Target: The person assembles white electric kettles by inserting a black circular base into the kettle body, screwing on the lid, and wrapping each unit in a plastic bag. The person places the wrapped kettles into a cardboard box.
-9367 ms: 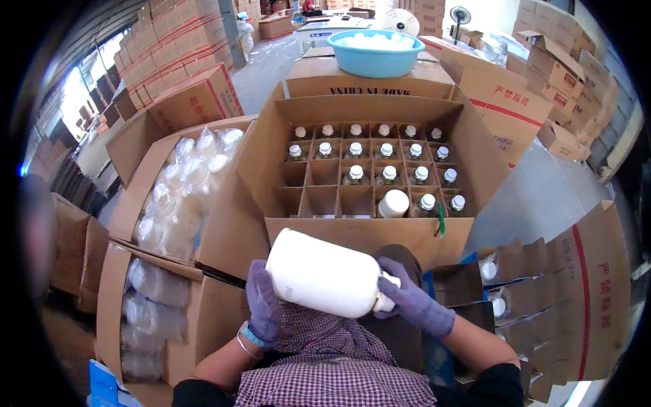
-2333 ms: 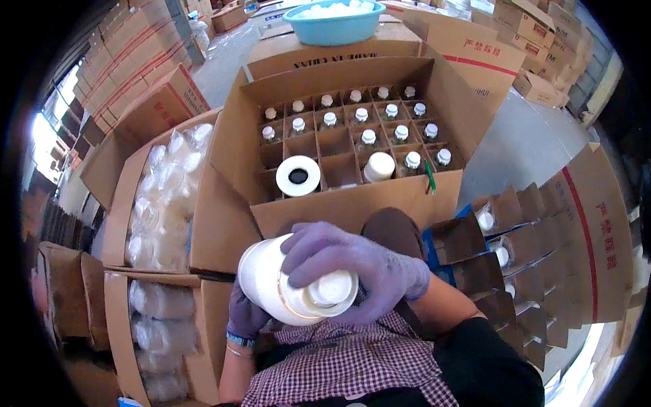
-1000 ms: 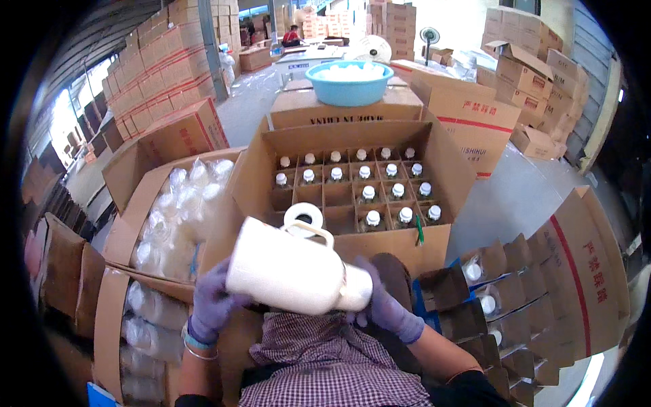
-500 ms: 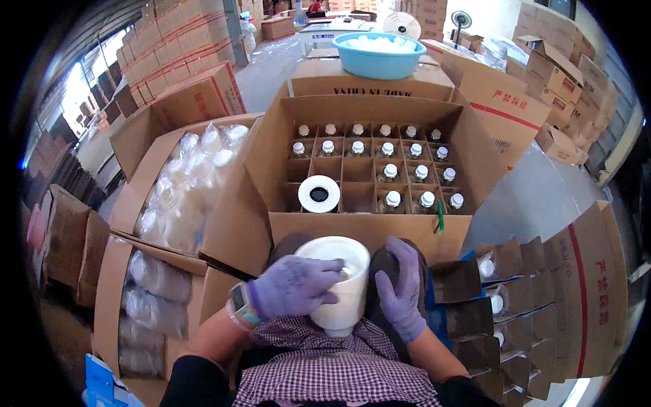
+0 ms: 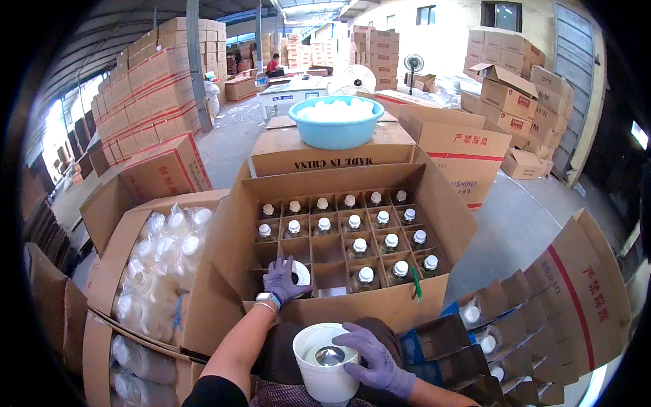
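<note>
In the near middle of the scene, just in front of the person's body, the right hand (image 5: 376,356) wraps its grip around the rim of a white plastic jug (image 5: 327,363) held upright, its wide mouth open and a shiny foil seal or inner cap visible inside. The jug looks stiff-walled and smooth, so it is likely slippery under the purple glove; if full it would be fairly heavy, and a hold lower on the body or under the base would probably be steadier than the rim alone. The left hand (image 5: 283,279) reaches into the open cardboard box (image 5: 434,203) and rests on a white tape roll (image 5: 298,273) lying in a near-left cell of the divider grid; the fingers curl over it, but whether they are clenched on it cannot be told. The far and right cells hold capped bottles (image 5: 366,275), upright and snug. To the left, another carton (image 5: 108,224) holds bagged white bottles. Beyond the box, a blue basin (image 5: 336,129) sits on a closed carton.
</note>
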Tool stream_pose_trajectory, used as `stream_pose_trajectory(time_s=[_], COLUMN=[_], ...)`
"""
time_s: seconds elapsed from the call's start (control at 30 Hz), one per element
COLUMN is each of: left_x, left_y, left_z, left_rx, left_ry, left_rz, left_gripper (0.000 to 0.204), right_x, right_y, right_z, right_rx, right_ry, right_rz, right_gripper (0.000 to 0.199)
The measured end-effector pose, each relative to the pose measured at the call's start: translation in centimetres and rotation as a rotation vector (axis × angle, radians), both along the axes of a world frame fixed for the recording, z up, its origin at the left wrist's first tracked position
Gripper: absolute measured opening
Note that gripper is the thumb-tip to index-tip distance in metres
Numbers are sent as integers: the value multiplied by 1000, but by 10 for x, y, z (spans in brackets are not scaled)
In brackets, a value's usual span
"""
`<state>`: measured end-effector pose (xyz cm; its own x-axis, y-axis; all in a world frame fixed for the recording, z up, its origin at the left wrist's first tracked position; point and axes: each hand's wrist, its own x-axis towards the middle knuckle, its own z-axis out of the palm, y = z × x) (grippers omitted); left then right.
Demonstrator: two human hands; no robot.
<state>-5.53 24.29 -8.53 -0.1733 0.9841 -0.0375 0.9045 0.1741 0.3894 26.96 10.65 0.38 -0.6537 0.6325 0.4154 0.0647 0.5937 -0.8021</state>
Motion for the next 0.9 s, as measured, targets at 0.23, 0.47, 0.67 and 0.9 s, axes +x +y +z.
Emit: stream_pose_trajectory(time_s=[0.23,0.47,0.67,0.9], left_x=[2,59,110,104], left_y=[-13,-108,-180,-192], left_z=[4,130,178,154], left_rx=[283,936,693,853], left_ry=[20,-803,-1458,-996], left_rz=[237,-463,-196,-100], left_gripper=[110,64,81,99], right_x=[-13,-50,-77,-85], right_y=[39,62,39,35], right_z=[33,80,90,81], right_rx=[24,302,351,-27], right_ry=[50,52,173,99], right_rz=[61,-120,-178,42], right_gripper=[48,60,55,51])
